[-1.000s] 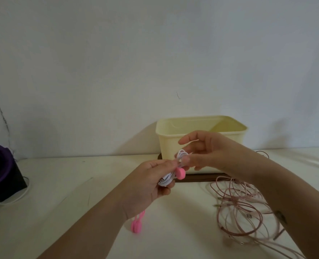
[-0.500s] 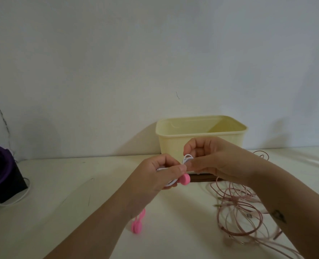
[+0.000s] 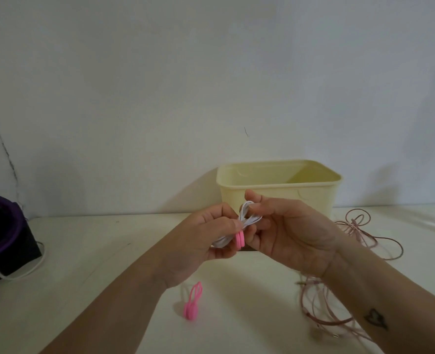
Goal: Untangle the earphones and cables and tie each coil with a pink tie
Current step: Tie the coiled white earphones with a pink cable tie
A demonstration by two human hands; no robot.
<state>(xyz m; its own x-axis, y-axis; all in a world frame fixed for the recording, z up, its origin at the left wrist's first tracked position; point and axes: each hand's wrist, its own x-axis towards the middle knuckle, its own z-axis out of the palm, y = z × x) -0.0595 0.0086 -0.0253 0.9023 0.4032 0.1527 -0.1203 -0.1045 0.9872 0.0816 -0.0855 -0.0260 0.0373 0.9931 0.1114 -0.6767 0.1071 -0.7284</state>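
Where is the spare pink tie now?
In the head view, the spare pink tie lies on the table, below the left hand, left of the pink cable.

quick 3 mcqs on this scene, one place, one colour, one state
1. The pink cable is: A tied up, B a loose tangle, C in a hand.
2. The coil in the left hand and right hand is: A black, B white, C pink.
3. The spare tie lies: A on the pink cable, B round the coil, C on the table.
Key: 1 B, loops sprawl untied; 2 B, white strands show between the hands; 3 C, it lies alone below the left wrist.
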